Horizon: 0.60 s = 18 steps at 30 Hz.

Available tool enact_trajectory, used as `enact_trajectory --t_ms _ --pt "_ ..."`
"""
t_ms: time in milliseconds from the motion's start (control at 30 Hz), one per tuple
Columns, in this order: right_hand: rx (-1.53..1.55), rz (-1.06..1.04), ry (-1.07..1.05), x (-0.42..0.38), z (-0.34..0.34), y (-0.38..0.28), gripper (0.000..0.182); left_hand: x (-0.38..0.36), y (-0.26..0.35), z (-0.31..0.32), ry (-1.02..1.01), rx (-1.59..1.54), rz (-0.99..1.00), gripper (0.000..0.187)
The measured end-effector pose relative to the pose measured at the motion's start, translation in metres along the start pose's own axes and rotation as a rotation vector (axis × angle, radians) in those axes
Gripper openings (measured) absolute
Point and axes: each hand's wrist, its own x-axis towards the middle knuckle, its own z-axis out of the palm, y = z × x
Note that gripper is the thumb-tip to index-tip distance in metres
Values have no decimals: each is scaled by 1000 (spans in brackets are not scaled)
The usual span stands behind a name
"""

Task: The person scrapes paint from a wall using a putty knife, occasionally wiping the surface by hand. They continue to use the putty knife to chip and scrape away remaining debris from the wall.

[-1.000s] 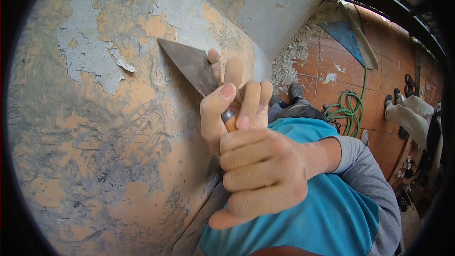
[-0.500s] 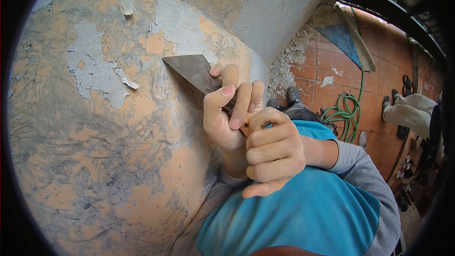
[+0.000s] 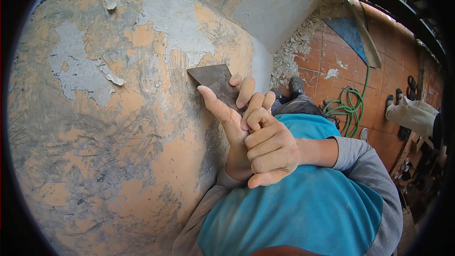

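A scraper with a broad, flat metal blade (image 3: 214,79) is held in front of the wall, its corner close to the scratched surface. My left hand (image 3: 232,116) has its palm facing me, the fingers curled round the blade's lower part and the thumb stretched out along the near side. Just below, my right hand (image 3: 272,149) is closed with its back toward me, wrapped round the handle, which it hides. Both hands are coated in pale dust. Before them, the wall (image 3: 156,161) shows worn orange paint, grey bare patches and dark scratches.
Curled paint flakes (image 3: 111,76) hang from the wall. Scraped debris (image 3: 286,57) lies along its foot on the red tile floor (image 3: 379,80). A coiled green hose (image 3: 350,114) and a blue sheet (image 3: 348,35) are on the tiles. Another person's legs (image 3: 412,116) show at right.
The scraper and both hands have shifted slightly, the blade to the right and down in view. My left thumb has straightened away from the scraper. The view has turned a little.
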Motion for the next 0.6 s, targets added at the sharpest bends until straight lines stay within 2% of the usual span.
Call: enact_trajectory --t_ms 100,167,267,333,400,467,500,600 --pt "52 6 74 1 1 15 44 7 -7 22 170 179 150 55" --pt "23 21 145 -3 6 12 45 5 -2 18 134 181 88 54" --pt "65 56 116 -6 9 -1 45 -5 15 -16 -177 273 -36 54" --pt "113 52 101 -7 10 10 46 -12 -8 1 42 607 323 52" --pt "133 51 116 -9 13 13 47 -10 -23 7 125 703 503 52" --pt "108 66 147 -10 14 4 47 -11 -16 -6 17 525 421 59" --pt "94 53 145 -7 14 0 47 -7 -3 -11 -137 297 246 68" --pt "93 20 144 -3 6 7 46 -7 -15 -4 -191 601 440 72"
